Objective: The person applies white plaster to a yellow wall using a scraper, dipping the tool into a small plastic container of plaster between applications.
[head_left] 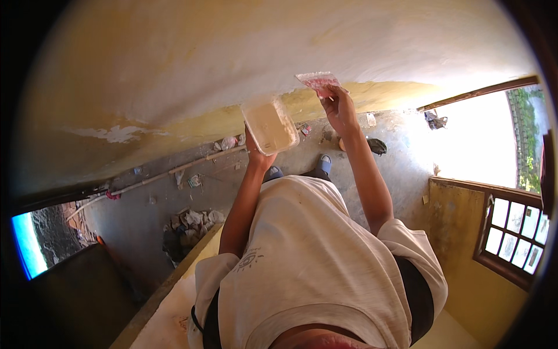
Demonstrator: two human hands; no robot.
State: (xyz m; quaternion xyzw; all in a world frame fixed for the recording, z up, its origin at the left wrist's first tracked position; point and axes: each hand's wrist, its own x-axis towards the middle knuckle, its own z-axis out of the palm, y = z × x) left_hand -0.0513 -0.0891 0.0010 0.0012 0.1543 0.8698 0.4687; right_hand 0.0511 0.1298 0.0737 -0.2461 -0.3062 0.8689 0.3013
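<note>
My left hand (256, 150) is closed around the side of a clear rectangular plastic tub (294, 138), which is tilted so its inside shows. Pale cream paste (267, 123) covers the bottom of the tub. In my right hand (338, 109) a flat putty spreader (319, 82), reddish and smeared with white, is pinched between thumb and fingers. The spreader's wide edge is at the wall (232, 64), right of the tub and a little beyond it; whether it touches is hard to tell. White-grey coating spreads over the wall's yellow paint.
A long pole (174, 170) lies along the wall's foot on the grey floor (232, 180). Crumpled bags (195, 224) are heaped at left, and a dark bundle (377, 146) lies at right. A bright doorway (482, 134) and a paned window (516, 230) are on the right.
</note>
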